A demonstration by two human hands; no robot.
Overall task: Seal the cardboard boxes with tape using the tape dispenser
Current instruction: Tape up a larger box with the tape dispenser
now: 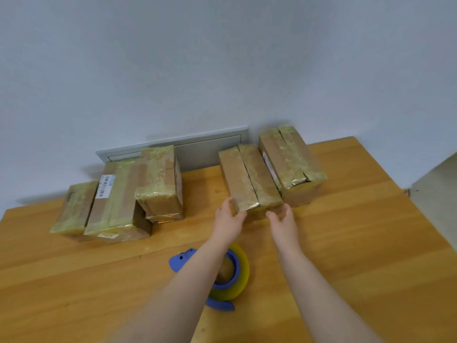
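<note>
- L stack (113, 196): four cartons on the table (358, 231) by the wall, one small one sitting on another. All wear glossy yellowish tape; prob. done.
- tape dispenser (237, 271): blue frame w/ yellowish roll, lying on the table close to the person, partly under the L forearm. Nobody holds it.
- L hand (228, 216): fingers curled round the near-left corner of the mid box, thumb up its side, so grasping.
- mid box (249, 179): flat on the table, centre-right, long side running away from the person. Dark seam btwn the two top flaps, shiny tape over the near end. Prob. light; stiff at corners & edges, softer mid-flap. The tape skin looks slick, so take it by the corners or side walls w/ both hands, not by pressing on the flaps.
- R hand (283, 219): released, fingers relaxed, at the near-right corner; can't tell if touching.
- R box (291, 157): taller, taped, tight against the mid box; pulling the mid box out may drag it.
</note>
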